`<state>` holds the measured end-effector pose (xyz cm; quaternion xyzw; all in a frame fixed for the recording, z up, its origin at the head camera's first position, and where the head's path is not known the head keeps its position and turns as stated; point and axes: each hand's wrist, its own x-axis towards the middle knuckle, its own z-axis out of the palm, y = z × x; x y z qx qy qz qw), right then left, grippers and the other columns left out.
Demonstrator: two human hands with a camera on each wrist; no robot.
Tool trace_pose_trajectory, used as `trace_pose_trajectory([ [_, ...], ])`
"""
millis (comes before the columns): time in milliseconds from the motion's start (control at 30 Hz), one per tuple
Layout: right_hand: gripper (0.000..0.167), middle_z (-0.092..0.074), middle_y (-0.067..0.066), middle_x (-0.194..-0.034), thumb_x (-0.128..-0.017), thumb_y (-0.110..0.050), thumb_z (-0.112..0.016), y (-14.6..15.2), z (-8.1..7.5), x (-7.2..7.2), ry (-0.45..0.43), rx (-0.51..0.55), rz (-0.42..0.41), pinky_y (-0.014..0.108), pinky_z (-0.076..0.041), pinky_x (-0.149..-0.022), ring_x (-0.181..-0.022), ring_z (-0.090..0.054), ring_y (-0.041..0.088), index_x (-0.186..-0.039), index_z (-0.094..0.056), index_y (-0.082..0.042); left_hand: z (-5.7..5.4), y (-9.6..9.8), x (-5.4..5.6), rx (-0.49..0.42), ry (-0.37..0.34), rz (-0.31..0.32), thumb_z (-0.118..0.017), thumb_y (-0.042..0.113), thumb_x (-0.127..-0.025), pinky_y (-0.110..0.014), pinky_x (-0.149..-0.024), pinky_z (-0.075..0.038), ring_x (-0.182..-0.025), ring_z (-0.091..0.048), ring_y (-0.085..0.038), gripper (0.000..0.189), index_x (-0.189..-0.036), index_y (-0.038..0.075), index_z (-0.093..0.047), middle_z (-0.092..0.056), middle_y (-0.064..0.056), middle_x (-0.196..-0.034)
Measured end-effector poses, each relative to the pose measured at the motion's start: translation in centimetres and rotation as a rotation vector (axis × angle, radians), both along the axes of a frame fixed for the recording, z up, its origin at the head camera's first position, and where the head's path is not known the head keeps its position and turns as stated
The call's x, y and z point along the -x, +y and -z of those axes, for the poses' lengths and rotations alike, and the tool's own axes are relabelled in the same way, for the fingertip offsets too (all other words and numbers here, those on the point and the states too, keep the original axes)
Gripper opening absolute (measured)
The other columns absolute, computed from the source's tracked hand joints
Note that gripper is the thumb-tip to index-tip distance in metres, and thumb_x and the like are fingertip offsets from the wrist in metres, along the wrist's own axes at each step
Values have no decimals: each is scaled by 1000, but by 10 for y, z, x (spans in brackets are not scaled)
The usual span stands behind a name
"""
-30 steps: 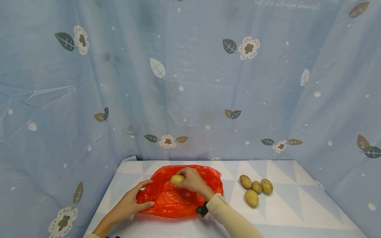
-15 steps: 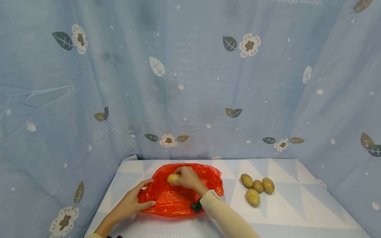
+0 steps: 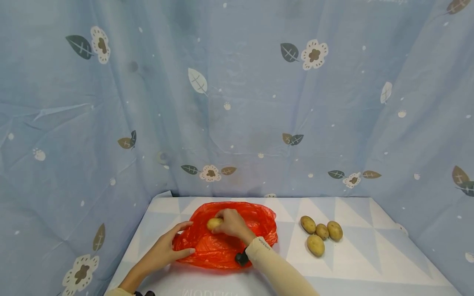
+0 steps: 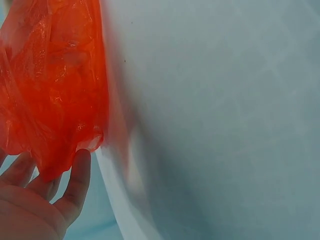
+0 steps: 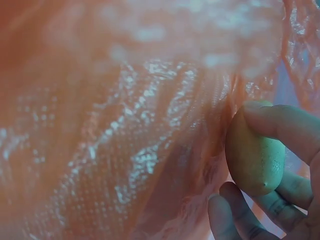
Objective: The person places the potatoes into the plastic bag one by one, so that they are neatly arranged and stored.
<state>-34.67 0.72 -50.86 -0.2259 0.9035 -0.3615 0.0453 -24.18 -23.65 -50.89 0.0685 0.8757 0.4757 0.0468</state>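
A red plastic bag [image 3: 209, 246] lies on the table with its mouth spread wide. At its left side my left hand [image 3: 164, 250] rests against the bag, thumb and fingers spread apart. The left wrist view shows these fingers [image 4: 80, 175] touching the bag's gathered end. My right hand [image 3: 232, 224] reaches into the bag and pinches a small yellow potato [image 3: 213, 223] between thumb and fingers. Close up in the right wrist view, the potato [image 5: 256, 157] is held beside the shiny bag wall. Part of the potato is hidden behind the fingers.
To the right of the bag, several potatoes [image 3: 316, 245] lie in a loose group on the white and pale-blue patterned tabletop [image 3: 355, 263]. A blue curtain [image 3: 240, 102] printed with leaves and flowers stands behind and at both sides of the table.
My right hand has moved slightly left and deeper into the bag with the potato. My left hand stays at the bag's left side. The view has shifted a little.
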Motion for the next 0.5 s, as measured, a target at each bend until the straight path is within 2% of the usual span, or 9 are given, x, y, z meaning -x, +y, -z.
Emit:
trace_pose_trajectory([
  [300, 34, -70, -4, -95, -79, -18, -90, 2, 2, 1, 15, 12, -11, 28, -55, -78, -85, -58, 14, -109, -77, -8, -1, 0, -2, 16, 4, -4, -88, 36, -81, -44, -90, -59, -115, -60, -28, 79, -150, 28, -48, -51, -13, -148],
  [500, 29, -73, 0, -103, -83, -14, -87, 8, -7, 1, 15, 28, -10, 27, -57, -76, -88, -61, 16, -109, -77, -7, -3, -1, -3, 7, -3, -14, -88, 36, -81, -44, -90, -59, -114, -60, -26, 79, -149, 29, -49, -51, -12, -148],
])
